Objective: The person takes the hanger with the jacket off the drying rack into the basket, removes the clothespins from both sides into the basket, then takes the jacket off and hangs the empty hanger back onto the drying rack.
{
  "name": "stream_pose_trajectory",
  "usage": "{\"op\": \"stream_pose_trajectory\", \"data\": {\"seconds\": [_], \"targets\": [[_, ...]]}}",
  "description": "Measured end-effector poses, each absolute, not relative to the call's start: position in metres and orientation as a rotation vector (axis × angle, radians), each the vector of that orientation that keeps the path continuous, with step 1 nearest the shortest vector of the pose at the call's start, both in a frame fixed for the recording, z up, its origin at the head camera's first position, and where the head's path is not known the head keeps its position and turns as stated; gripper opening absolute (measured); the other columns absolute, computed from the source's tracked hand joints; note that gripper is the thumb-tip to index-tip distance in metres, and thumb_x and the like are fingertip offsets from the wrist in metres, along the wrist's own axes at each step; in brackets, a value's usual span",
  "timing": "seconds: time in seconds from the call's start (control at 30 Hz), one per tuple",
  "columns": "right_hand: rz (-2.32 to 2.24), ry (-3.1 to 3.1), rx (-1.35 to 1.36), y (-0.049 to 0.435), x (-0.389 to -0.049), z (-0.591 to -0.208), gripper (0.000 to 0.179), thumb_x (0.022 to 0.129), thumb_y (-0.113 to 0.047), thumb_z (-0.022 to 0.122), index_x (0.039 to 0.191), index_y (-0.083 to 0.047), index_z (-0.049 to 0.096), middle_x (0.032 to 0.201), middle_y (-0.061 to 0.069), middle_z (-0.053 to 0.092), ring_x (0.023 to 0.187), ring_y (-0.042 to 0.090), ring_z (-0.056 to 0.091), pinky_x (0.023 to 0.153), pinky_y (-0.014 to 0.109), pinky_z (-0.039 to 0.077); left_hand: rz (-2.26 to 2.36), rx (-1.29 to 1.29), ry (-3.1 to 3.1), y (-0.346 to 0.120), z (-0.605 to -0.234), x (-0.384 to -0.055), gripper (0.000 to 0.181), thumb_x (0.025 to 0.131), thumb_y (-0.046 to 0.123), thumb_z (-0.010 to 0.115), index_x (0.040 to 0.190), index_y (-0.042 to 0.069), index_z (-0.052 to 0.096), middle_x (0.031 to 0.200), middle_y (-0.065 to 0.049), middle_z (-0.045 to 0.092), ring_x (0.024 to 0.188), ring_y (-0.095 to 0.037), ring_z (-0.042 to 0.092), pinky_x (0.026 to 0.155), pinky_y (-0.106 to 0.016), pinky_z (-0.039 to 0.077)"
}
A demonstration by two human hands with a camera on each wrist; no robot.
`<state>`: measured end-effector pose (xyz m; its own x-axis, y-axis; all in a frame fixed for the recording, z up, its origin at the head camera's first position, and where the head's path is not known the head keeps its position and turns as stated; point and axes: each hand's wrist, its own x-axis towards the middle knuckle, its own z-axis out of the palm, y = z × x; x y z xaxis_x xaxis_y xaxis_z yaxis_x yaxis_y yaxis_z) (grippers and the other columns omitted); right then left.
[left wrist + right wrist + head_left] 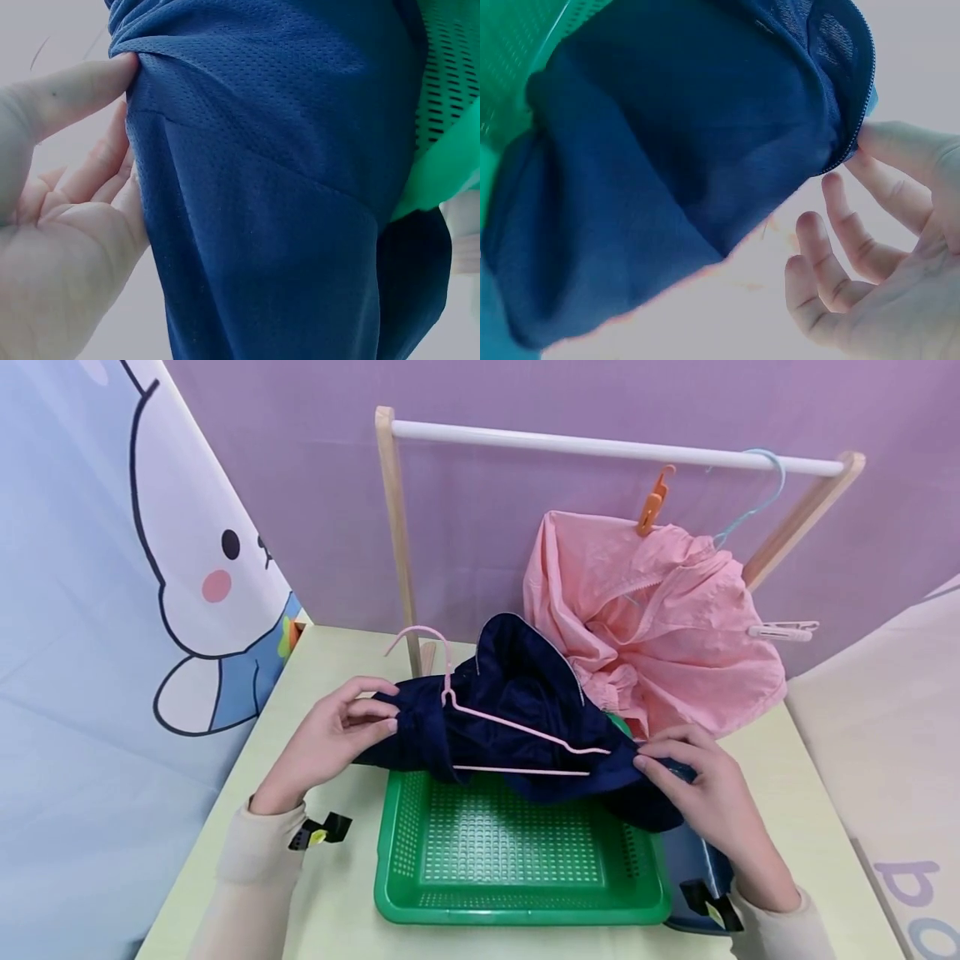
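A navy zip-up jacket [517,747] lies bunched over the back of the green basket [517,916]. A pink hanger [517,721] sits in it, its hook up to the left, one arm and the bottom bar showing, both ends hidden in cloth. My left hand [337,731] pinches the jacket's left part between thumb and fingers; the left wrist view shows the thumb [90,90] pressing the mesh cloth. With thumb and forefinger my right hand [708,785] pinches the right part, beside the zip [870,82], other fingers spread loosely.
Behind stands a rack with a white rail [600,442]. A pink garment [697,652] hangs there on a light-blue hanger [780,485], with an orange clothespin [654,503] and a pale clothespin [783,631] on it. A dark blue container [686,881] stands right of the basket.
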<state>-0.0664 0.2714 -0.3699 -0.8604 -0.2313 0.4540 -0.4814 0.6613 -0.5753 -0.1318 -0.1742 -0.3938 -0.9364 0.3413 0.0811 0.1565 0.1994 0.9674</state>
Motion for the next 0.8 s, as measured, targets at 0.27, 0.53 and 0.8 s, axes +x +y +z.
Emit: {"op": "stream_pose_trajectory", "data": {"seconds": [0.27, 0.53, 0.8], "targets": [[1.046, -2.556, 0.502, 0.283, -0.058, -0.379, 0.026, 0.077, 0.012, 0.079, 0.092, -0.009, 0.077, 0.102, 0.008, 0.065, 0.103, 0.004, 0.056, 0.091, 0.008, 0.038, 1.859, 0.472, 2.300, -0.181, -0.389, -0.128, 0.038, 0.096, 0.009, 0.069, 0.131, 0.004, 0.054, 0.107, -0.008, 0.074, 0.104, -0.020, 0.066, 0.088, -0.025, 0.053], [1.030, -2.614, 0.492, 0.283, -0.057, -0.380, 0.025, 0.078, 0.008, 0.081, 0.093, -0.012, 0.078, 0.105, 0.006, 0.064, 0.104, 0.007, 0.055, 0.091, 0.009, 0.037, 1.906, 0.498, 2.300, -0.184, -0.391, -0.129, 0.034, 0.097, 0.009, 0.068, 0.129, 0.010, 0.057, 0.109, -0.007, 0.073, 0.106, -0.019, 0.065, 0.090, -0.024, 0.052], [1.010, -2.577, 0.490, 0.284, -0.057, -0.376, 0.029, 0.078, 0.010, 0.079, 0.096, -0.012, 0.077, 0.106, 0.001, 0.065, 0.104, 0.005, 0.055, 0.093, 0.009, 0.037, 1.918, 0.522, 2.270, -0.179, -0.390, -0.131, 0.034, 0.097, 0.007, 0.068, 0.128, 0.008, 0.056, 0.108, -0.008, 0.074, 0.105, -0.021, 0.066, 0.090, -0.025, 0.053]]}}
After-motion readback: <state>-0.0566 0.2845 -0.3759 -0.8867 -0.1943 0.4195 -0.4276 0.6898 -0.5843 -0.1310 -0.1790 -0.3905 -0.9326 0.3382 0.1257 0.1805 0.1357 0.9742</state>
